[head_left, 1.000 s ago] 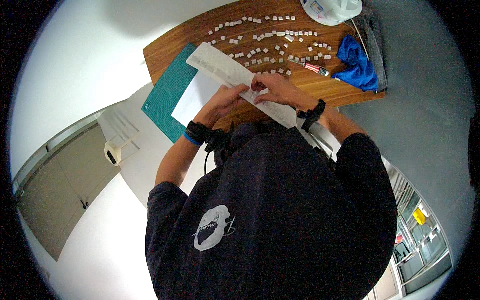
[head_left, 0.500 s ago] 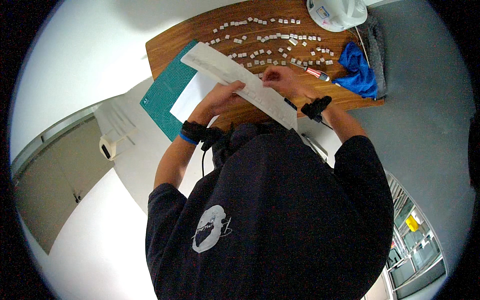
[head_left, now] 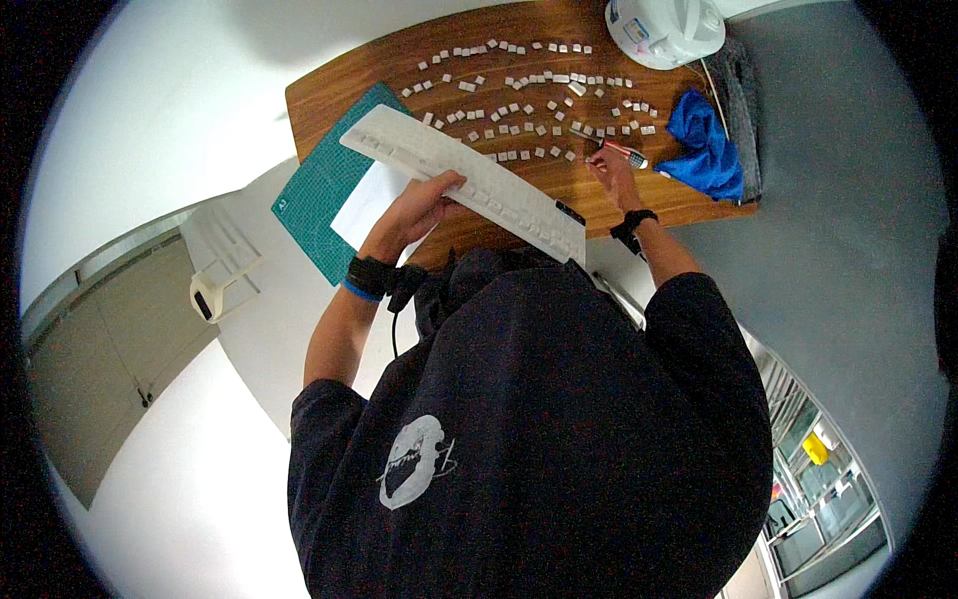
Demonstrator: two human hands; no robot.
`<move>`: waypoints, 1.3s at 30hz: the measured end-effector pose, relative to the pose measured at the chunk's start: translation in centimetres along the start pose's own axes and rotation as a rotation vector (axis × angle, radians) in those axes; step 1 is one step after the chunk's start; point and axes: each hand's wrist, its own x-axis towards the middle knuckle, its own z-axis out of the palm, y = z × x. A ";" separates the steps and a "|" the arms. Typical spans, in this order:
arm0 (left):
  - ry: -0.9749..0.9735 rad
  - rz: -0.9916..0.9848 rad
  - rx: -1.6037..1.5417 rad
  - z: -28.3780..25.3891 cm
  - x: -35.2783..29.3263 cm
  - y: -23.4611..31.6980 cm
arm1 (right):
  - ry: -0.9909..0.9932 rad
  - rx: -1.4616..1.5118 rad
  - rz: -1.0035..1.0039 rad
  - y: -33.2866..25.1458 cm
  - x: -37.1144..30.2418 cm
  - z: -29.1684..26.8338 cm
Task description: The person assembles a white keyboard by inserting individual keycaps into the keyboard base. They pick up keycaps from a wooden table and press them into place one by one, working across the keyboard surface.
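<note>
My left hand (head_left: 427, 205) grips a long white keyboard (head_left: 504, 200) by its near edge, thumb on top, and holds it tilted above the front of the table. Much of its face is bare of keys. Over the wood to the right, my right hand (head_left: 616, 183) is closed in a pinch, with what looks like a small pale keycap at its fingertips. It is beside the end of the nearest row of loose white keycaps (head_left: 540, 153). Several more rows of keycaps lie farther back.
A screwdriver with a red and white handle (head_left: 626, 154) lies just beyond my right hand. A blue cloth (head_left: 704, 150) and a white rounded appliance (head_left: 667, 32) with a cord are at the right. A green cutting mat (head_left: 324, 185) and white paper (head_left: 366, 207) lie left.
My right hand has left the keyboard and moved right to the table near the screwdriver. The keyboard, still in my left hand, has shifted slightly left and turned a little.
</note>
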 end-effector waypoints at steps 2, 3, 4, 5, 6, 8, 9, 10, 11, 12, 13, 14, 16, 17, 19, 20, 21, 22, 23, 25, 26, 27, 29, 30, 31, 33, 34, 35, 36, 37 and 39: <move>-0.016 0.013 0.013 0.0 -0.3 0.1 | 0.045 -0.092 -0.186 0.3 0.0 0.1; -0.027 0.028 0.014 -0.1 -0.5 0.2 | 0.069 -0.151 -0.221 0.3 0.0 0.2; -0.055 0.050 0.006 -0.1 -0.7 0.2 | 0.077 -0.181 -0.279 0.3 0.0 0.2; -0.048 0.045 0.003 -0.2 -0.8 0.2 | 0.093 -0.215 -0.310 0.3 -0.1 0.3; -0.056 0.047 -0.010 -0.3 -0.9 0.3 | 0.108 -0.248 -0.340 0.2 -0.2 0.4; -0.056 0.047 -0.038 -0.6 -1.1 0.3 | 0.132 -0.335 -0.405 -0.1 -0.2 0.5; -0.050 0.045 -0.054 -0.6 -1.2 0.2 | 0.143 -0.379 -0.438 -0.2 -0.3 0.5; -0.044 0.043 -0.071 -0.7 -1.2 0.1 | 0.120 -0.372 -0.413 -0.3 -0.3 0.5; -0.043 0.049 -0.090 -0.7 -1.3 0.1 | 0.097 -0.366 -0.388 -0.3 -0.4 0.3; -0.042 0.053 -0.108 -0.6 -1.4 0.0 | 0.079 -0.365 -0.359 -0.3 -0.4 0.2; -0.042 0.059 -0.125 -0.6 -1.5 -0.1 | 0.059 -0.361 -0.379 -0.4 -0.4 0.0; -0.045 0.055 -0.138 -0.5 -1.6 0.0 | 0.045 -0.362 -0.398 -0.4 -0.3 -0.2; -0.047 0.047 -0.166 -0.5 -2.0 0.0 | 0.060 -0.382 -0.423 -0.8 -0.2 -0.2; -0.059 0.052 -0.171 -0.6 -2.2 0.1 | 0.089 -0.400 -0.432 -1.3 0.0 0.0; -0.092 0.070 -0.186 -0.6 -2.5 0.2 | 0.111 -0.356 -0.374 -2.8 0.2 0.3; -0.090 0.059 -0.219 -0.6 -2.6 0.2 | 0.104 -0.294 -0.308 -3.9 0.2 0.5; -0.096 0.053 -0.254 -0.6 -2.7 0.2 | 0.094 -0.230 -0.226 -5.4 0.3 0.8; -0.091 0.042 -0.284 -0.5 -2.9 0.1 | 0.085 -0.210 -0.269 -7.1 0.4 1.2; -0.108 0.056 -0.295 -0.5 -3.0 0.1 | 0.075 -0.189 -0.297 -9.2 0.6 1.6; -0.119 0.071 -0.308 -0.3 -3.4 0.1 | -0.027 -0.159 -0.400 -13.9 0.5 2.0; -0.115 0.069 -0.302 -0.1 -3.6 0.2 | -0.120 -0.151 -0.475 -16.2 0.0 1.6; -0.112 0.068 -0.296 0.0 -3.8 0.2 | -0.209 -0.143 -0.581 -18.5 -0.5 1.4; -0.120 0.052 -0.298 0.1 -4.1 0.4 | -0.320 -0.134 -0.677 -22.5 -1.0 1.8; -0.132 0.037 -0.305 0.1 -4.2 0.5 | -0.373 -0.130 -0.741 -24.0 -1.1 2.0; -0.147 0.024 -0.322 0.0 -4.3 0.6 | -0.383 -0.153 -0.804 -25.2 -1.0 2.3; -0.168 0.049 -0.307 0.0 -4.2 0.6 | -0.407 -0.205 -0.930 -26.4 -0.9 2.6; -0.177 0.063 -0.304 -0.1 -4.2 0.6 | -0.414 -0.193 -0.937 -26.6 -0.9 2.7; -0.176 0.072 -0.299 -0.2 -4.2 0.6 | -0.426 -0.186 -0.942 -26.6 -0.8 2.8; -0.177 0.082 -0.294 -0.3 -4.2 0.5 | -0.445 -0.180 -0.935 -26.5 -0.6 2.9; -0.153 0.089 -0.282 -0.4 -4.3 0.5 | -0.452 -0.192 -0.969 -26.3 -0.6 2.9; -0.136 0.068 -0.282 -0.4 -4.4 0.3 | -0.479 -0.214 -1.007 -25.8 -0.7 2.8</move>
